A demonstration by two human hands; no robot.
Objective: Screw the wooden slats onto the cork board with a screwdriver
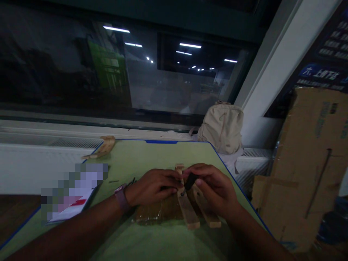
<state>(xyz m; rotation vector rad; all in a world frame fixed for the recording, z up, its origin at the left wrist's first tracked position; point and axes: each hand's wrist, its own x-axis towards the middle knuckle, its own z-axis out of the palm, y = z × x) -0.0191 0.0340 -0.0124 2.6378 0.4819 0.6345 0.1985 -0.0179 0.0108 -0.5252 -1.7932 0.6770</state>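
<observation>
My left hand (153, 186) rests on the green mat (141, 159), fingers pinched together against a light wooden strip (187, 212). What it pinches is too small to make out. My right hand (214, 186) is closed around a short black-handled tool (189, 181), its tip pointing down at the same strip. A second wooden strip (209, 215) lies beside the first. Both lie partly on a brownish plastic-wrapped sheet (157, 212). A watch (121, 195) is on my left wrist.
A curved wooden piece (102, 148) lies at the mat's far left corner. A printed paper (73, 197) sits at the left. A beige bag (223, 127) stands on the sill by the dark window. Cardboard boxes (307, 166) stand at the right.
</observation>
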